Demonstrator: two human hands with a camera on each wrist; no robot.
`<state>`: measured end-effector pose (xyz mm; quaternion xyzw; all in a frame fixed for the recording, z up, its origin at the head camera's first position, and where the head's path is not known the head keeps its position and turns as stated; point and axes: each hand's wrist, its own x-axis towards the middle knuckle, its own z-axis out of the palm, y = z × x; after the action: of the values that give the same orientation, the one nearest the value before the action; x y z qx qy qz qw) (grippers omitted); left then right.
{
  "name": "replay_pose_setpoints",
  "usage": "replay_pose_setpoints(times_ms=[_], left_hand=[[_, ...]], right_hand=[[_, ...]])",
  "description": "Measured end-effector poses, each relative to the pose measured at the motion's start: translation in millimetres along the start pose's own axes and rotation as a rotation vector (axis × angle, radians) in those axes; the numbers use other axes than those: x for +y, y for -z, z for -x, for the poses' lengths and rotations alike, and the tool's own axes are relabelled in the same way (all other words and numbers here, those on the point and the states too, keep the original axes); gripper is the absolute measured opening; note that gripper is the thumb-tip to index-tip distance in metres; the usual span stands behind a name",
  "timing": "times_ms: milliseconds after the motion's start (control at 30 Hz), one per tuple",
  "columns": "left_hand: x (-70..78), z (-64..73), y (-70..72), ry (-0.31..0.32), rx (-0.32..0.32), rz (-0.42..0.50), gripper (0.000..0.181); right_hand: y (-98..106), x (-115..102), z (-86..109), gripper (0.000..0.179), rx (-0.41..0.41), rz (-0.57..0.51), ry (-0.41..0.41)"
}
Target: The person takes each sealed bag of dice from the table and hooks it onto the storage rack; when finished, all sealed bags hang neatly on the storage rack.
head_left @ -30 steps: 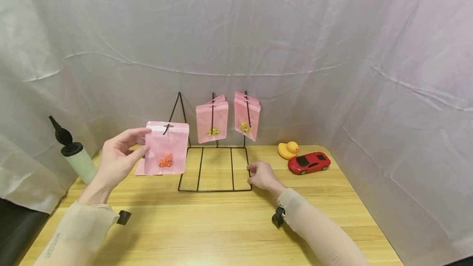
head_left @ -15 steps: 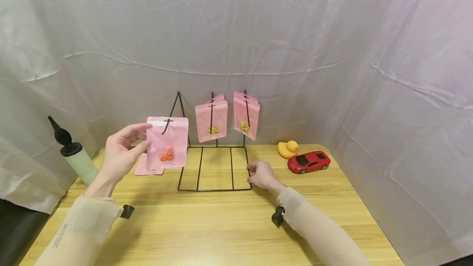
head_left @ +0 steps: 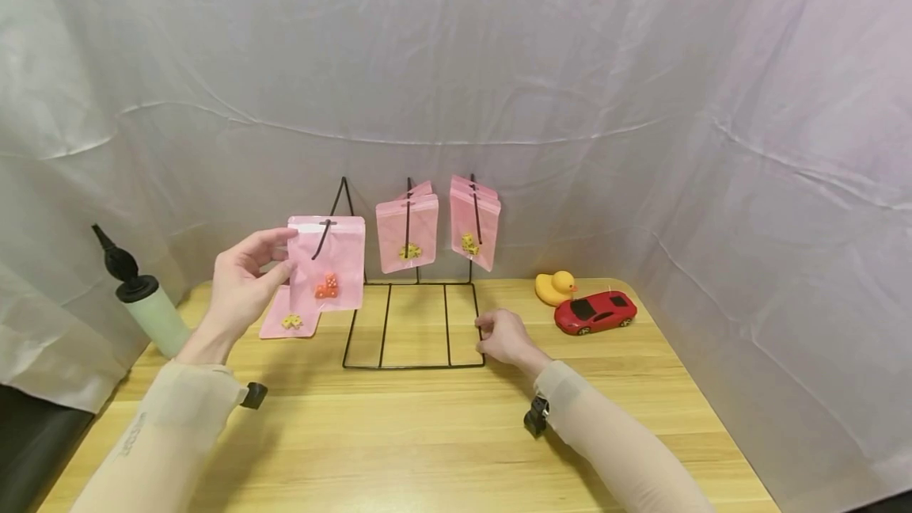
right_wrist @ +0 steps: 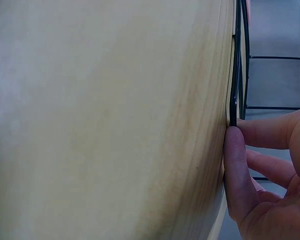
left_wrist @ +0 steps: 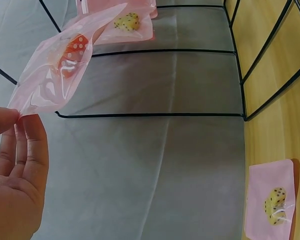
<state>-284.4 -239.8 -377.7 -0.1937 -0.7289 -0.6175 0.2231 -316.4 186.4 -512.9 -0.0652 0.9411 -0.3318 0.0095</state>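
My left hand (head_left: 245, 279) pinches the left edge of a pink zip bag (head_left: 345, 256) between thumb and fingers. Orange dice (head_left: 327, 286) show inside it. The rack's left prong (head_left: 320, 242) passes through the bag's hang hole, its tip sticking out in front. In the left wrist view the bag (left_wrist: 40, 85) tilts away from my pinching fingers. With my right hand (head_left: 507, 337) I pinch the right side of the black wire rack's base (head_left: 413, 367); the right wrist view shows thumb and forefinger around the wire (right_wrist: 234, 107).
Pink bags with yellow dice hang on the middle prong (head_left: 392, 228) and right prong (head_left: 463, 216). Another pink bag (head_left: 274, 327) lies on the table, left of the rack. A hand pump (head_left: 157, 315) stands far left; a yellow duck (head_left: 552, 290) and red toy car (head_left: 594, 313) sit right.
My left hand has moved up and slightly right, and the orange-dice bag has slid farther back along the left prong. More of the bag on the table shows. My right hand stays still.
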Motion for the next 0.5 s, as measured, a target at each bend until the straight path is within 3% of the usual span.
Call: replay_pose_setpoints(times_ms=[500], left_hand=[[-9.0,-18.0,-5.2,0.023,0.029,-0.117,0.039]], right_hand=[[0.7,1.1,-1.8,0.046,-0.004,-0.008,0.008]])
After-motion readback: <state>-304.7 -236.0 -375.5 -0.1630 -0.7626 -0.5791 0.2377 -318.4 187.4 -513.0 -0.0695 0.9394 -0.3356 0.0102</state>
